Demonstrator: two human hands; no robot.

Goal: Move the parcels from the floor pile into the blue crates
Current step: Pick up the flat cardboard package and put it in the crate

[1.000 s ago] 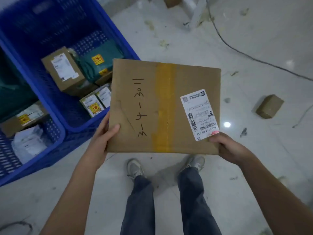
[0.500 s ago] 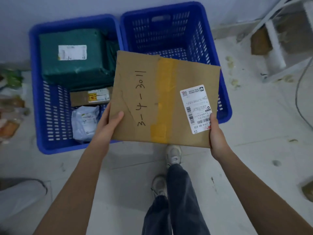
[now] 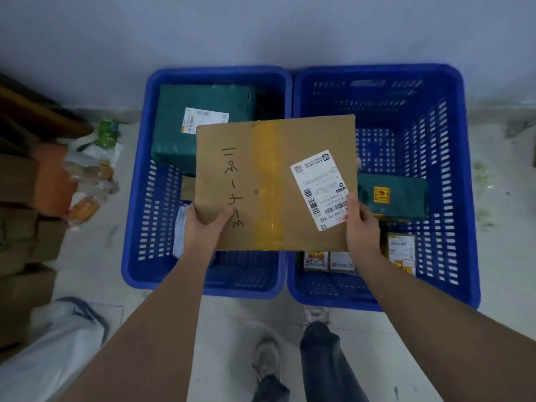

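Holding a flat cardboard parcel (image 3: 272,184) level above the shared rims of the two blue crates: left hand (image 3: 203,227) gripping its near-left corner, thumb curled over the top by the handwritten marking, right hand (image 3: 361,227) gripping its near-right corner, thumb pressing on the white shipping label (image 3: 319,188). Spanning both crates, covering the right part of the left crate (image 3: 136,227) with its large green parcel (image 3: 203,111), and the left part of the right crate (image 3: 452,198) with its small green parcel (image 3: 397,195).
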